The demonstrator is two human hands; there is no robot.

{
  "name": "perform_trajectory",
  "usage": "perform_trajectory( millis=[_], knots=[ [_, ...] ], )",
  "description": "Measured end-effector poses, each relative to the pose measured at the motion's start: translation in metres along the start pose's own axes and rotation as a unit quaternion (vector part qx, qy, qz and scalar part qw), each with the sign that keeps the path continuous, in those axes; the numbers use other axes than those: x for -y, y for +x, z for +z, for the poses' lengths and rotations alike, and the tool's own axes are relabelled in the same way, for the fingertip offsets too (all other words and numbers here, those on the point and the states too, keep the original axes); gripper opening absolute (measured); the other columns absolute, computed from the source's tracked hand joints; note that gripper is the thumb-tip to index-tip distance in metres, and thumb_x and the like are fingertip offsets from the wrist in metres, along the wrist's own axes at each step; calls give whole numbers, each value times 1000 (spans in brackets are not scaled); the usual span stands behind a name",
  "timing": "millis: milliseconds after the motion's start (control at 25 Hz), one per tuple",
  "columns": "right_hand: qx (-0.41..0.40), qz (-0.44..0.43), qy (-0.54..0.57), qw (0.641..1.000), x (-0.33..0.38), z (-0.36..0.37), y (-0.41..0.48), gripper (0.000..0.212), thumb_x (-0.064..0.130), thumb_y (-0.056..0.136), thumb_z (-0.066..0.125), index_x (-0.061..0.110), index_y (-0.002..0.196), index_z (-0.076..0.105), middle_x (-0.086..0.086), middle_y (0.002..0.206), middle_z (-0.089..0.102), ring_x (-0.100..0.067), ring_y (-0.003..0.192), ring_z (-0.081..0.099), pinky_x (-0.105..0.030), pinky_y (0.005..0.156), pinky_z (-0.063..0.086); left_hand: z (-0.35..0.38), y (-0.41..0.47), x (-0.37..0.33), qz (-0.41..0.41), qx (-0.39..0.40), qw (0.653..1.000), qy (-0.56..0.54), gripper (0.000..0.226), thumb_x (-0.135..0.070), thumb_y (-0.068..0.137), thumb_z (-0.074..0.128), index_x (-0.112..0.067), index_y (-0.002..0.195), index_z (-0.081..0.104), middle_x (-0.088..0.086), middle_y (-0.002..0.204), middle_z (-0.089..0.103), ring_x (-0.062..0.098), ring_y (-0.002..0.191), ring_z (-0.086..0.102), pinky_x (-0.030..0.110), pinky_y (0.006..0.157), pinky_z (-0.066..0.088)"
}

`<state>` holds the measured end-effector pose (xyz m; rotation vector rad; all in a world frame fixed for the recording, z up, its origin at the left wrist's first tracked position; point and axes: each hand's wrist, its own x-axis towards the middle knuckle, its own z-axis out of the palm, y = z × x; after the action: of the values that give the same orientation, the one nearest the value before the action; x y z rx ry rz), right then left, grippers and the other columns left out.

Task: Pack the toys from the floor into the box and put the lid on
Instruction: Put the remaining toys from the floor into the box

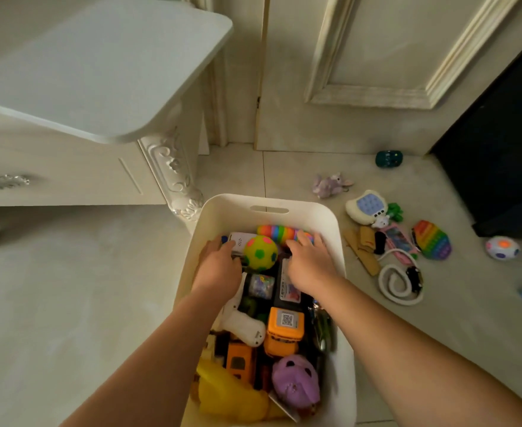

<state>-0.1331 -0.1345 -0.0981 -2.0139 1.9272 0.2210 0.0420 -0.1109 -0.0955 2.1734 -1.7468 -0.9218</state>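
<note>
Reaching into the white box [321, 215], both hands lay palm-down on its toys [284, 332]. The left hand [219, 263] covered a white gadget's [241, 240] edge; whether it gripped could not be told. The right hand [310, 261] lay spread beside the spotted ball [260, 253]. The box's near end was cut off. A rainbow pop pad [432, 244] lay on the floor [68, 303] to its right.

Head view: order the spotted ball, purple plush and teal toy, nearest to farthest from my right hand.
1. Spotted ball, in the box, beside the right hand.
2. Purple plush, on the floor past the box.
3. Teal toy, farthest back, by the door.
</note>
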Motion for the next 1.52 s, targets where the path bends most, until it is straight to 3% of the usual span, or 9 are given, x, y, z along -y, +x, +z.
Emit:
perform_trajectory(
  millis=[160, 320, 640, 880, 1040, 1120, 1320, 1400, 1520],
  knots=[
    [-174, -49, 109, 978, -1, -9, -36, 44, 6, 90, 47, 14, 132, 54, -8, 137, 50, -28, 138, 30, -34, 117, 21, 5, -22, -30, 50, -76, 995, -29, 47, -11, 94, 43, -18, 140, 47, 6, 145, 42, 25, 134, 37, 37, 112, 34],
    [-246, -63, 298, 920, -12, -29, -63, 43, -7, 85, 47, 10, 121, 62, -6, 123, 59, -21, 120, 47, -14, 98, 28, 16, -42, -87, 152, -104, 980, -79, 40, -9, 94, 44, -17, 132, 55, 6, 134, 55, 24, 123, 49, 34, 100, 41],
    [-343, 179, 422, 820, -160, -36, -52, 31, -1, 89, 49, 10, 114, 65, -9, 119, 61, -22, 113, 56, -20, 89, 39, 83, -47, -206, 286, -80, 946, -132, 46, 3, 83, 49, -10, 126, 58, 11, 119, 61, 29, 110, 56, 36, 93, 43],
    [-211, 349, 362, 839, -284, 29, -39, 38, 12, 92, 53, 16, 130, 54, -14, 130, 48, -31, 111, 55, -35, 96, 42, 183, -12, -227, 135, 136, 978, -85, 48, -10, 92, 49, -20, 139, 45, 10, 136, 46, 29, 118, 52, 32, 97, 41],
    [-63, 316, 325, 889, -319, 68, -13, 68, 35, 88, 65, 21, 147, 34, -16, 140, 41, -34, 128, 44, -39, 105, 36, 231, 27, -239, -11, 198, 973, -119, 51, -18, 94, 50, -21, 144, 40, 12, 140, 46, 30, 113, 57, 29, 78, 46],
    [-47, 285, 291, 912, -322, 78, 2, 76, 42, 87, 65, 23, 150, 26, -14, 143, 42, -33, 131, 40, -38, 105, 31, 248, 44, -242, -84, 195, 967, -142, 57, -18, 94, 52, -19, 148, 32, 15, 145, 41, 32, 118, 54, 31, 84, 47],
    [-25, 324, 300, 897, -318, 86, 26, 74, 34, 82, 71, 18, 143, 33, -15, 135, 43, -36, 124, 43, -39, 99, 38, 270, 58, -237, -191, 191, 933, -239, 86, -24, 82, 69, -20, 152, 18, 14, 148, 36, 35, 125, 48, 40, 98, 47],
    [28, 334, 292, 896, -313, 86, 29, 64, 32, 80, 73, 11, 131, 42, -17, 130, 48, -36, 118, 50, -39, 93, 44, 273, 58, -236, -229, 208, 897, -316, 101, -25, 68, 76, -25, 150, 18, 15, 139, 45, 36, 117, 55, 49, 95, 51],
    [41, 326, 326, 887, -308, 79, 23, 46, 30, 83, 68, 7, 117, 48, -16, 118, 51, -35, 106, 56, -36, 79, 45, 276, 52, -237, -286, 219, 853, -378, 90, -25, 70, 80, -17, 144, 30, 16, 113, 58, 32, 96, 63, 47, 81, 58]
  ],
)
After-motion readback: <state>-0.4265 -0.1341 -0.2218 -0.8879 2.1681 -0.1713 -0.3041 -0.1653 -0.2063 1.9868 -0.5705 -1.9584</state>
